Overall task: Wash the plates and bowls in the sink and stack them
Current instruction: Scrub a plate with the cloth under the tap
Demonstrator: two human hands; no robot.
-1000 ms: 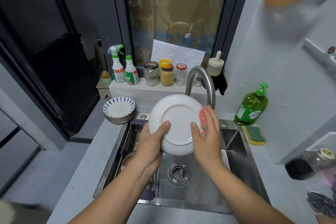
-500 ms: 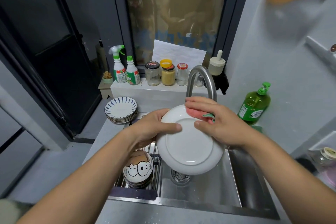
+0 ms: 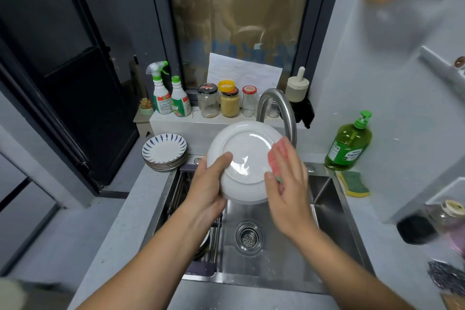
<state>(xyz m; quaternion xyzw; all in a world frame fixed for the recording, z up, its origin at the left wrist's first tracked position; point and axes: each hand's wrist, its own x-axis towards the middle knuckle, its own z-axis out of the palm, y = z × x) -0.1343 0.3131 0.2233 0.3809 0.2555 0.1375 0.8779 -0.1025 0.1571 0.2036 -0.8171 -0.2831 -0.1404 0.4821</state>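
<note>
Presently: left hand (image 3: 208,185) curled round rim of round white ceramic plate (image 3: 247,156), thumb on underside; pink scrubbing cloth (image 3: 275,156) pinched to opposite rim by right hand (image 3: 289,186). Plate held over steel sink (image 3: 327,199). Judged slick, rigid, breakable; rim grip advised.

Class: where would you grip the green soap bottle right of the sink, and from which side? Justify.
Take the green soap bottle probably by its narrow neck below the pump, from the sink side: it stands upright, broad-bodied, with the wall close behind.
</note>
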